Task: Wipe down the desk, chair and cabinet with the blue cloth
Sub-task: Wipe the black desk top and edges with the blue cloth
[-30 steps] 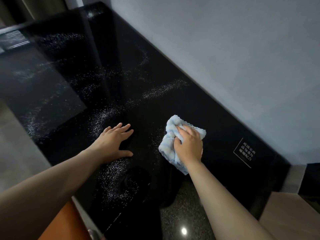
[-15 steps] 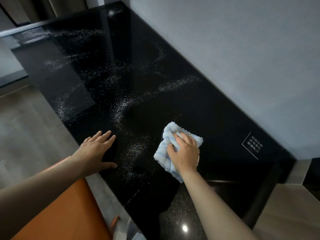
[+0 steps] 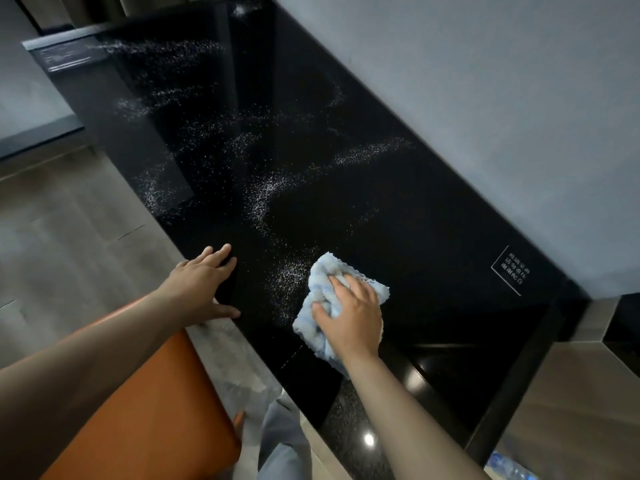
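Right hand point(image 3: 349, 313): fingers bent, tips dug into the folds of the pale blue crumpled terry cloth point(image 3: 320, 289); thumb hooked into its 9 o'clock edge. The hand grips the cloth and presses it down on the glossy black speckled desk top point(image 3: 346, 116). The cloth lies bunched, not flat, and shows past the hand at 12, 9 and 6 o'clock; a scalloped hem runs out at 2 o'clock. It sits at roughly 5 o'clock from the middle of the view, near the front edge of the desk. Left hand point(image 3: 201, 285): fingers straight and close together, palm down, flat on the desk top at its front edge, thumb splayed toward 4 o'clock along that edge; it holds nothing. It lies at 9 o'clock of the cloth, apart from it. Both forearms are bare. Trails of fine white specks point(image 3: 266, 195) cross the desk from just beside the cloth at 10 o'clock up toward 12 and 1 o'clock. A small white-printed framed label point(image 3: 510, 270) sits on the desk at 3 o'clock of the cloth. A plain grey wall point(image 3: 485, 98) bounds the desk's far side. The orange smooth chair back point(image 3: 145, 410) stands at 7 o'clock, under the left forearm.
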Tool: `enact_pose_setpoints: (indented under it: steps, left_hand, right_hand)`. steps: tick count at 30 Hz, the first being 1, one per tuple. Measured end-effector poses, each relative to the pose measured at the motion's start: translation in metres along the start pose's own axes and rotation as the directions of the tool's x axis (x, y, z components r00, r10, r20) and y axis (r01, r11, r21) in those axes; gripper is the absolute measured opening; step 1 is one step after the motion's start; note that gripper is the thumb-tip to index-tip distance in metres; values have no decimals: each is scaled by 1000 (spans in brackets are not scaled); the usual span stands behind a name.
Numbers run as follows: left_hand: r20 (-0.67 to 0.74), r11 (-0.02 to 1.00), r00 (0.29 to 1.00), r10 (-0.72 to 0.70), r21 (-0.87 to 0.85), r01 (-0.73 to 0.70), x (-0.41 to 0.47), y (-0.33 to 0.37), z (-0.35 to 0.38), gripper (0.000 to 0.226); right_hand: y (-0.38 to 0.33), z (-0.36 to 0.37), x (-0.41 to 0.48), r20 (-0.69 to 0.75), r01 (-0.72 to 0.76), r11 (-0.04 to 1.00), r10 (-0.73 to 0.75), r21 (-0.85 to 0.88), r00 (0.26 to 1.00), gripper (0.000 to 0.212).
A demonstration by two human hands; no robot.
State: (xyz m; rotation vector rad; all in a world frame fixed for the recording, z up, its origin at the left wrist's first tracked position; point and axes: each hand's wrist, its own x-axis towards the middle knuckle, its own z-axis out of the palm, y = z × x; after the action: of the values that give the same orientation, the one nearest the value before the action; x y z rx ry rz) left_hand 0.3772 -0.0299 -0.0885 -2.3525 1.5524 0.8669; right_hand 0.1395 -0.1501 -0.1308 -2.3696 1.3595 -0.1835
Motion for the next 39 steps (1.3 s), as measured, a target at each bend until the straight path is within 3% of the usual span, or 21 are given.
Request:
enact_pose_setpoints:
  steps: [6,28,33,39]
  left_hand:
    - [1,1000,1000,10,19,-10,0,-4,6,104]
    - [78,993,995,59,96,-66,8,-20,0,94]
    - [76,992,995,68,102,-76,9,-22,1,91]
    - [84,990,995,55,121,-65,7,-19,0,90]
  right_hand:
    - [-15,15,-26,-75,6,1000,-5,7,997,47]
    - [-78,50,-113,-26,-51,999,51,6,998,47]
    - [-91,44,-122,33,-37,993,33,116,999,58]
    - [-90,15,-108,-89,-83,954,113,289,990,51]
